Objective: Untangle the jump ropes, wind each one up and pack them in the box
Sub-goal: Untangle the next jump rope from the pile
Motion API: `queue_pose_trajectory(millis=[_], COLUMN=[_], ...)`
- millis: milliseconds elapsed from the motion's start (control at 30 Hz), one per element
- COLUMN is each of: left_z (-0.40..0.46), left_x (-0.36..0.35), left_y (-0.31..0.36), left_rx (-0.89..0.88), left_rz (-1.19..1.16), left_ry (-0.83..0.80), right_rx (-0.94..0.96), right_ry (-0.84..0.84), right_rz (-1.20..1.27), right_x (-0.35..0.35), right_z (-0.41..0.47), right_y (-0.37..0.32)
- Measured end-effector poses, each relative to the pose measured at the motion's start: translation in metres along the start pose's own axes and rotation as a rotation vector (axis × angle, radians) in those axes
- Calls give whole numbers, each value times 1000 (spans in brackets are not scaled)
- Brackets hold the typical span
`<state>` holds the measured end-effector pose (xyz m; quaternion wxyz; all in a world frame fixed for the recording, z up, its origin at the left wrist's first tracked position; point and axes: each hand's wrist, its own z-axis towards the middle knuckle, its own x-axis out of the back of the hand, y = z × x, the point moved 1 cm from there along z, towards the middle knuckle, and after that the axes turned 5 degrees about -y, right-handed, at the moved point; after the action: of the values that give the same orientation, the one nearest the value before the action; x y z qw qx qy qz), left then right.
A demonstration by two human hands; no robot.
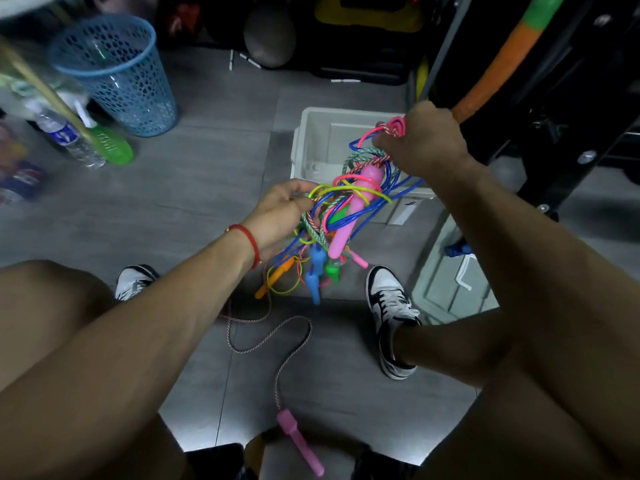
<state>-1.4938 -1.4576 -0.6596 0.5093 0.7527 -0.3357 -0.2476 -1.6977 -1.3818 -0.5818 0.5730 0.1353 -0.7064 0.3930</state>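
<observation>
Left hand (277, 216): fingers curled into the lower side of the tangle, pinching yellow and blue cords; a red string bracelet (247, 237) sits on the wrist.
Right hand (427, 138): raised higher, clenched round a bunch of pink, blue and braided loops at the top of the tangle.
Jump ropes (346, 216): one knotted bundle strung between both hands, in the air above the floor; pink, blue, green and orange handles dangle from it.
Loose rope (277, 341): a braided pink-and-white cord trails from the bundle down across the grey floor (214, 161), ending in a pink handle (299, 441) near the person's seat.
Box (311, 140): pale plastic, open, on the floor just behind the tangle.
Blue basket (117, 74): stands well off to the left.
</observation>
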Motion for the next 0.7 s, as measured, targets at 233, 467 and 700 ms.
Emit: queue_pose_trajectory(millis=[233,467,700], left_z=[-1,-6,-6], left_x=[7,12,22], left_y=[-12,-2,-2], left_rx=[-169,-252,-278], left_rz=[321,666,996], left_ry=[-107,14,-23], right_rx=[-63,-169,-191], right_ry=[-90,30,66], right_rz=[158,466,459], right_x=[-1,6,7], right_z=[-1,-3,-5], right_y=[6,9,6])
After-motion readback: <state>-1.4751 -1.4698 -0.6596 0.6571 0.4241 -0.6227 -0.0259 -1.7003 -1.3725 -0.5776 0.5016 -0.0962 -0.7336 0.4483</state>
